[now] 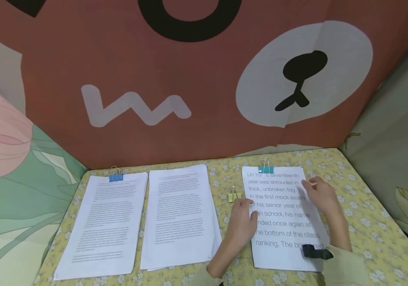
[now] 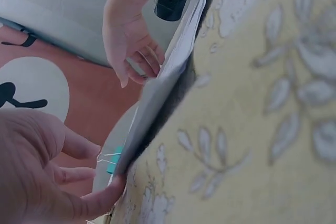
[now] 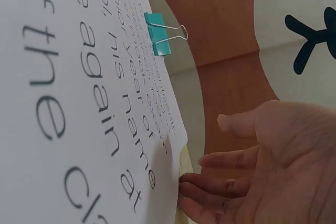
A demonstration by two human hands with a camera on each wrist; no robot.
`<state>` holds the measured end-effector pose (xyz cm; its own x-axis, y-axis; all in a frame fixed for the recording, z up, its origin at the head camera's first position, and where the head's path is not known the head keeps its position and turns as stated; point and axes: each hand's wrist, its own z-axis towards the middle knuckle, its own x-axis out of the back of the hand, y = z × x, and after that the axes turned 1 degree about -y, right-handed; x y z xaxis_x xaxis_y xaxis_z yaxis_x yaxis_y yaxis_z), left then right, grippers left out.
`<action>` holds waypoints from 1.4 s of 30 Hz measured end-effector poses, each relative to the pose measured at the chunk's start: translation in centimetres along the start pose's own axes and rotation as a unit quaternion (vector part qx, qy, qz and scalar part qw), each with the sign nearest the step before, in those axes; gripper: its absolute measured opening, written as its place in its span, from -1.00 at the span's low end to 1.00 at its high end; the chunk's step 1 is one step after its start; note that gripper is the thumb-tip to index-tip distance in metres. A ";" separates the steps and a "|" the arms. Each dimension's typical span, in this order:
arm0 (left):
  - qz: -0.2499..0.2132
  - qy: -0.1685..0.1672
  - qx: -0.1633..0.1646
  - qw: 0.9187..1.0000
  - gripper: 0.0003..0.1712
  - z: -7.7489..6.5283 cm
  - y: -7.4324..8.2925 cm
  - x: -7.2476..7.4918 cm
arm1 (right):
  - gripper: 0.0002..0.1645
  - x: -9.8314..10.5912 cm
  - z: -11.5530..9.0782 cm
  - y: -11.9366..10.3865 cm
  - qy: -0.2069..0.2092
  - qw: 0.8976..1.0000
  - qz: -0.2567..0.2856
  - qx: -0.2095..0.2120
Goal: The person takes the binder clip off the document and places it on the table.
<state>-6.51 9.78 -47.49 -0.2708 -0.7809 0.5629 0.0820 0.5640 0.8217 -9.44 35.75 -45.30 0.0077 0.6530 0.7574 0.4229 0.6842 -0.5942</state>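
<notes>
A stack of large-print paper [image 1: 279, 222] lies on the right side of the table, a teal binder clip [image 1: 266, 168] fastened at its top edge. At the stack's left edge is my left hand [image 1: 242, 222], its fingertips against the paper's side, thumb apart from the fingers. My right hand [image 1: 323, 195] is along the opposite edge; in the right wrist view its loosely bent fingers [image 3: 215, 190] touch the paper's side, palm facing the stack. A yellow binder clip [image 1: 234, 196] lies just beyond my left hand.
Two more stacks of small-print paper lie to the left: the far-left stack [image 1: 100, 230] carries a blue binder clip [image 1: 116, 176], while the middle stack [image 1: 180, 218] has no clip on it. Flowered cloth covers the table [image 1: 364, 230]. Behind it stands a printed backdrop [image 1: 204, 79].
</notes>
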 end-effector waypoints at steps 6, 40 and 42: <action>-0.053 0.002 0.020 0.998 -0.40 0.0 -0.3 -0.2 | -0.23 -0.2 0.1 0.1 0.013 1.000 0.002 -0.005; -0.270 -0.051 0.049 0.960 -0.38 0.2 -0.2 0.6 | -0.48 0.4 0.8 1.0 0.028 0.997 0.065 0.000; -0.269 -0.053 0.047 0.961 -0.38 0.3 -0.2 1.0 | -0.42 0.5 0.6 0.5 0.038 0.996 0.083 -0.004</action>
<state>-7.13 8.98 -47.11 -0.3454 -0.9375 0.0432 -0.1832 0.1125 0.9766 -9.76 36.65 -45.41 0.1464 0.7297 0.6679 0.4174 0.5666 -0.7105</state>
